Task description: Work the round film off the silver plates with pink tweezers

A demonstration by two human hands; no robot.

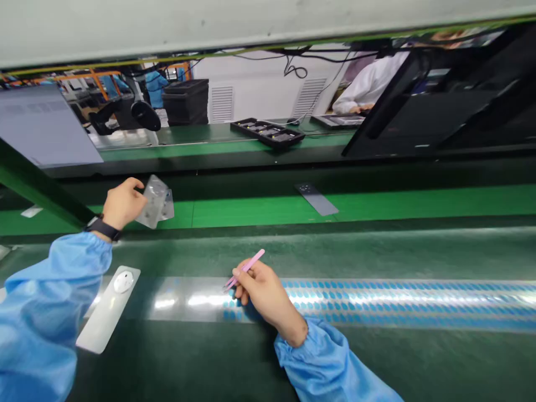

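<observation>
At the left, my left hand (123, 204), with a dark watch band on the wrist, is closed at the edge of a translucent panel (154, 202) with round marks. A second similar panel (168, 206) shows partly behind it, above the green belt. My right hand (266, 293) is closed around pink tweezers (251, 262). Their tips point down-left, over a clear strip (184, 301) bearing rows of blue dots (377, 301). Below my left wrist, a pale phone back cover (106, 312) with a round camera area lies slanted on the dark green table.
A grey phone back cover (317, 199) lies on the green belt (238, 212). Beyond are a black tray (268, 133), black bins (186, 102) and a co-worker's white sleeve (372, 84). A green post (42, 181) stands left; a dark monitor (452, 106) leans at the right.
</observation>
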